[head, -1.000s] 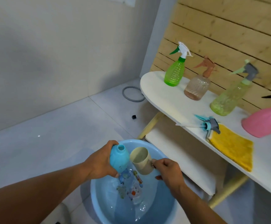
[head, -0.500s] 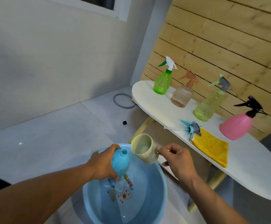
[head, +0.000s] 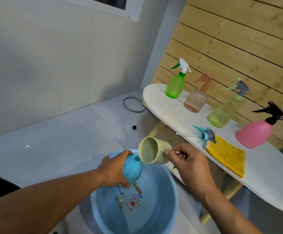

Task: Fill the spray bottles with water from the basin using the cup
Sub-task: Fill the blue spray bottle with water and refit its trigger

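Cup (head: 154, 150), pale yellow, is tipped on its side in my right hand (head: 190, 163), whose grip pinches the handle, rim touching the open neck of the blue bottle (head: 132, 169). My left hand (head: 114, 171) wraps its grip round that bottle's body and holds it tilted above the blue basin (head: 169, 215) on the floor, which holds water over cartoon stickers. On the white desk (head: 264, 174) to my right stand four capped spray bottles in a row: green (head: 175, 85), peach (head: 196, 99), yellow-green (head: 221, 112) and pink (head: 253, 133). A loose spray head (head: 206, 135) lies beside a yellow cloth (head: 226, 157).
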`<state>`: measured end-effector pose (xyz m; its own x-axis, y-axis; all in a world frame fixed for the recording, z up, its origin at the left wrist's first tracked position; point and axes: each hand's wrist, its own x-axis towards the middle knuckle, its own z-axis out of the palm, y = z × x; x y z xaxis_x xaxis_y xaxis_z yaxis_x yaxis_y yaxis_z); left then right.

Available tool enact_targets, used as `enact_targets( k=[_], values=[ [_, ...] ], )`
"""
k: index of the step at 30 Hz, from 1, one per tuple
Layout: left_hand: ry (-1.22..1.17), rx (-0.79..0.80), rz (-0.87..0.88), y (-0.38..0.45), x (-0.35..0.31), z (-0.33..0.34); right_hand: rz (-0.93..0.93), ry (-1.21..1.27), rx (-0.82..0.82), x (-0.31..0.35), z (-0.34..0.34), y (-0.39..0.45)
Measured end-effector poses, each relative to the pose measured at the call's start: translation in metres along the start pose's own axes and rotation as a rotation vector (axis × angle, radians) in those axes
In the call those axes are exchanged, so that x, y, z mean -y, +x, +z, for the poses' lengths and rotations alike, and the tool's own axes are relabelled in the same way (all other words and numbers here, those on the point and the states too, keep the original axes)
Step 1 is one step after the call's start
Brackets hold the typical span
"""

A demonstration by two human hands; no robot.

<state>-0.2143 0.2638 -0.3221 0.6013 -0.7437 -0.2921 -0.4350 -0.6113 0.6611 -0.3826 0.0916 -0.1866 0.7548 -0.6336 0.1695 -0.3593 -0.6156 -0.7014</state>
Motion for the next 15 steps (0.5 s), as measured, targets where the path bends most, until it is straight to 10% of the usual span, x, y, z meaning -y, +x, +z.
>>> enact_targets(
  k=[15],
  values=[
    [0.032,-0.008,0.020,0.0027,-0.0015,0.0009,-0.218,-0.210,-0.054,0.0021,0.0044,-0.0015]
  ],
)
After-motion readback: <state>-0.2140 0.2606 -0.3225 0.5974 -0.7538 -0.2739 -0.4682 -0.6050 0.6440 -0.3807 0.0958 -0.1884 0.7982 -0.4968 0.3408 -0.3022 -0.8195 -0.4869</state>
